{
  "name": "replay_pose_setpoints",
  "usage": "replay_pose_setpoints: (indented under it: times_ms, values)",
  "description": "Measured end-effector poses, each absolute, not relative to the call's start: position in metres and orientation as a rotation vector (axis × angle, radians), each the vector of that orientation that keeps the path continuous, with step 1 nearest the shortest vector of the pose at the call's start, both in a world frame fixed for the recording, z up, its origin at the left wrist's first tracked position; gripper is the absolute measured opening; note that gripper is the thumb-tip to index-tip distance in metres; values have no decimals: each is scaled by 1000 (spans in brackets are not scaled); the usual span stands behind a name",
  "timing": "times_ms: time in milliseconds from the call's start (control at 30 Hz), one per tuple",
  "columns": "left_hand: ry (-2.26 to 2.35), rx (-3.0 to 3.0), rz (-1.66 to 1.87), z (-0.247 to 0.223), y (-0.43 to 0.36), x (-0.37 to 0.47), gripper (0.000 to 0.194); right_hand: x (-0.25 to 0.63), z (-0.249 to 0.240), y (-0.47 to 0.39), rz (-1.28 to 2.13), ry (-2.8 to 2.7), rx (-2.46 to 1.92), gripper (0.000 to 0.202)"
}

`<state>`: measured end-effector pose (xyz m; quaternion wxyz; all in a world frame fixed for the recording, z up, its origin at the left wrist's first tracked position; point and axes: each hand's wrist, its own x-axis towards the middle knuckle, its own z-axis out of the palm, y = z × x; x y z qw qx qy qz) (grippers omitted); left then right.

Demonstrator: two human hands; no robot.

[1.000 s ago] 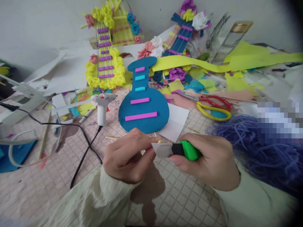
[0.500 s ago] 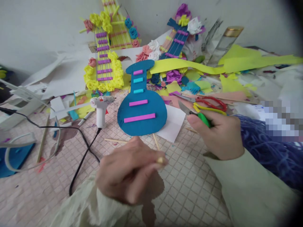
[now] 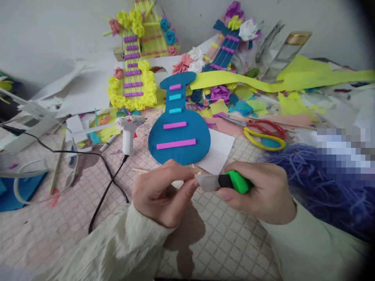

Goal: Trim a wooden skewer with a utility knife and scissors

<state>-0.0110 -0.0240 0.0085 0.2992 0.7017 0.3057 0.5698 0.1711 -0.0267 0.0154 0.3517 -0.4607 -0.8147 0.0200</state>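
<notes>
From where I watch, both of my arms wear long sleeves of a pale cream, slightly greenish cloth. The left sleeve (image 3: 117, 249) is crinkled all over, with fine creases running along its length, and it bunches into a loose cuff at the wrist. The right sleeve (image 3: 310, 249) looks smoother and wider, ending in a plain edge. My left hand (image 3: 159, 193) and right hand (image 3: 260, 193) are bare, with short, unpainted nails.

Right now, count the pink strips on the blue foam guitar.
3. One short strip lies on the neck near the head, one on the upper body, and the longest across the lower body of the blue foam guitar. None seems hidden.
</notes>
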Motion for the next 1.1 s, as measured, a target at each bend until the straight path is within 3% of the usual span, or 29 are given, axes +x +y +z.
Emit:
replay_pose_setpoints:
  times_ms: [1100]
  values:
    - [861, 1849, 1528, 8, -25, -12, 24, 168, 18, -32, 78, -2130, -1197, 49]
